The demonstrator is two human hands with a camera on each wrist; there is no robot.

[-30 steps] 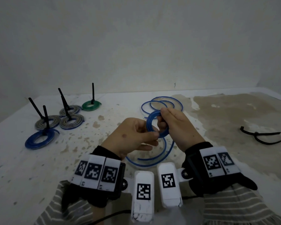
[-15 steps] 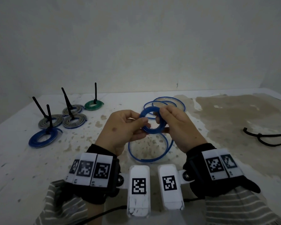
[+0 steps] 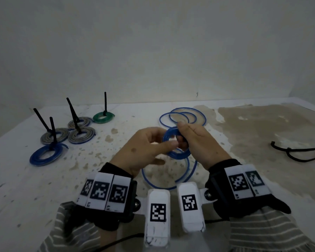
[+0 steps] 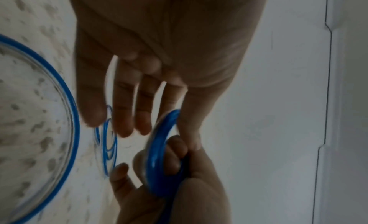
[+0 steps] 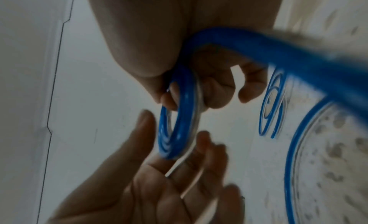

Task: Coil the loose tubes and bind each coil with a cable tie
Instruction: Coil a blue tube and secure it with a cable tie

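Observation:
A blue tube is partly wound into a small coil (image 3: 168, 139), held up over the table between both hands. My right hand (image 3: 185, 136) pinches the coil's far side, thumb on top and a finger curled through the hole (image 4: 175, 150). My left hand (image 3: 153, 148) has straight fingers (image 5: 201, 142). The coil's near edge (image 5: 169, 153) lies between its thumb and forefinger. The rest of the tube (image 3: 171, 186) trails down in a wide loop on the table.
Another loose blue tube (image 3: 183, 115) lies in rings behind the hands. Several tied coils stand at the left: blue (image 3: 45, 157), grey (image 3: 82, 136), green (image 3: 104, 117), each with a black tie sticking up. Black cable ties (image 3: 296, 153) lie at the right.
The left hand's grip on the coil has loosened and its fingers have straightened. The right hand keeps its pinch and the coil has tilted and dropped a little.

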